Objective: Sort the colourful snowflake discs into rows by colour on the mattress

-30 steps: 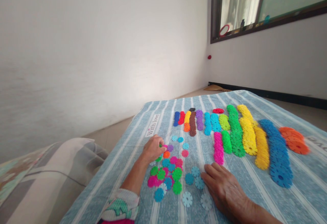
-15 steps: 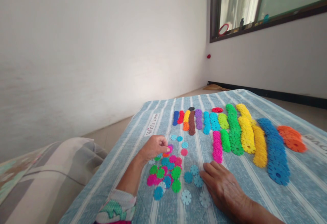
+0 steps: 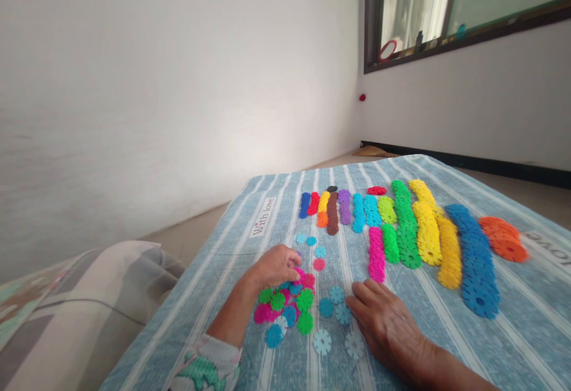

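Observation:
My left hand (image 3: 277,267) is over the far side of a mixed heap of notched plastic discs (image 3: 277,302). Its thumb and forefinger pinch a pink disc (image 3: 300,275) just above the others. My right hand (image 3: 387,321) rests on the cloth with its fingers curled together, and whatever is under them is hidden. Beside its fingertips are several loose blue discs (image 3: 326,307); a pale disc (image 3: 354,345) lies near its thumb side. Just beyond its knuckles ends an overlapping row of pink discs (image 3: 376,254).
A striped blue cloth (image 3: 232,302) covers the low surface. Overlapping rows of discs sorted by colour, such as green (image 3: 405,224) and dark blue (image 3: 475,266), spread across the right. Grey-and-white striped fabric (image 3: 102,296) bulges at the left. A white wall (image 3: 178,81) rises behind.
My left hand has come slightly nearer, lowering the pink disc from above the heap's far edge towards the other pink ones. My right hand has stayed in place. The view has shifted a little.

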Available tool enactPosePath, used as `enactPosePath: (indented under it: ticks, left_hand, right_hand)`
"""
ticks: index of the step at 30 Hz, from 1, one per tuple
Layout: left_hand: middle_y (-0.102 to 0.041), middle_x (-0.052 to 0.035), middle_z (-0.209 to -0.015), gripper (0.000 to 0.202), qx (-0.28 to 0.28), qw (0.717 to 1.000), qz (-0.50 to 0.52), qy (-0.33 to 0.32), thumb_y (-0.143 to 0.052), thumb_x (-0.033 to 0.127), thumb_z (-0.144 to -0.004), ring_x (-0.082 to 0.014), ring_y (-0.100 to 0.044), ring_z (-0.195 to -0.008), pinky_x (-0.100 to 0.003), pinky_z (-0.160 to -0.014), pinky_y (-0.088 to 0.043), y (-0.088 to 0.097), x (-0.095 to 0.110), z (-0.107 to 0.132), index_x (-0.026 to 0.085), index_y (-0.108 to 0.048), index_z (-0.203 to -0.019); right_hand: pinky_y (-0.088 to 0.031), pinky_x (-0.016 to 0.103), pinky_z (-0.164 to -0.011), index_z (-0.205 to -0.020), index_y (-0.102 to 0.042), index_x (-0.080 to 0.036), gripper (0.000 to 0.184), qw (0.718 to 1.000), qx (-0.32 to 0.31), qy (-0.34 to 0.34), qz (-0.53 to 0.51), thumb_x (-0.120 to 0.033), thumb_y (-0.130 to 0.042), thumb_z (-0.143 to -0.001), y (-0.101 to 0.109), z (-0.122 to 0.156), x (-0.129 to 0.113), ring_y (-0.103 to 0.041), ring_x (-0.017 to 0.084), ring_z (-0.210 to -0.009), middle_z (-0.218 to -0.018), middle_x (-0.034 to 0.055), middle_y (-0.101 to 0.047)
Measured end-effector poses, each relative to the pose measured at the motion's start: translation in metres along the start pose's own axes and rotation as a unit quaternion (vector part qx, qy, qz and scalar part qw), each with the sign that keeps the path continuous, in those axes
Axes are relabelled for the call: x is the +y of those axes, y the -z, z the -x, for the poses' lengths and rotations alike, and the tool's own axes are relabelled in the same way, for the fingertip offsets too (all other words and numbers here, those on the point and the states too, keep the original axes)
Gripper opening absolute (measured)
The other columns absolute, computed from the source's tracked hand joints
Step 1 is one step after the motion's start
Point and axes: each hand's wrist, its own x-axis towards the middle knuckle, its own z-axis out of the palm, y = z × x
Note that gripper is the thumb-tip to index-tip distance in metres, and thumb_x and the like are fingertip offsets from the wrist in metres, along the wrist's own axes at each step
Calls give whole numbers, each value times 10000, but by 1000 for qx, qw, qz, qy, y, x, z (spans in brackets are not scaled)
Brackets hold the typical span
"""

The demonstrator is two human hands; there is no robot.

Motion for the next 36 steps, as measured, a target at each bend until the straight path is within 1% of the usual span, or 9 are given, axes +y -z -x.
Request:
enactPosePath:
  ticks: [3,8,18,26,31,33,36]
  left_hand:
    - [-419,63,-490,97,-4,1000,-27,-2,-584,213,-559,-82,-377,-506,-192,-455,-247,-1,1,0,130,-609,-602]
    - [-473,57,-533,133,1,999,-50,3,-577,207,-560,-90,-416,-534,-189,-473,-256,0,4,1,133,-623,-660]
    - [-469,65,-539,103,4,998,-62,5,-587,198,-542,-91,-406,-532,-193,-460,-242,1,9,3,147,-567,-629]
    - [-469,68,-528,110,1,999,-42,6,-582,190,-538,-89,-408,-521,-189,-454,-245,0,9,2,153,-545,-635]
    - [-490,54,-543,127,-13,1000,-14,-10,-559,204,-562,-95,-436,-541,-184,-477,-299,2,9,1,134,-587,-664]
    - [-486,51,-547,145,-6,1000,10,-18,-552,215,-577,-95,-436,-546,-186,-495,-320,3,12,1,124,-602,-679]
    - [-456,54,-539,157,29,998,37,-36,-556,236,-600,-93,-424,-548,-189,-514,-330,1,21,1,119,-620,-682]
  right_hand:
    - [-287,312,-683,-739,-511,-194,153,1000,-2,-1,-1,-88,-493,-849,1,-1,-1,-408,185,-748,-787,23,-510]
    - [-286,311,-681,-739,-508,-191,152,1000,-3,2,1,-84,-498,-846,3,-2,-1,-403,183,-742,-785,24,-509]
    - [-286,308,-679,-747,-524,-191,142,1000,-2,0,15,-95,-502,-849,2,-2,-1,-403,180,-751,-784,25,-511]
    - [-283,301,-678,-739,-514,-190,144,1000,-6,2,25,-94,-511,-846,6,-4,-2,-397,171,-744,-786,19,-508]
    - [-291,304,-680,-755,-505,-188,135,999,-10,7,39,-97,-498,-854,7,-5,-2,-401,176,-748,-795,23,-508]
    - [-293,309,-675,-767,-500,-186,115,998,-13,22,54,-107,-506,-851,8,-6,-3,-402,179,-744,-798,26,-509]
    - [-288,314,-648,-778,-492,-179,92,995,-15,64,74,-121,-512,-846,11,-7,-9,-403,176,-722,-793,30,-512]
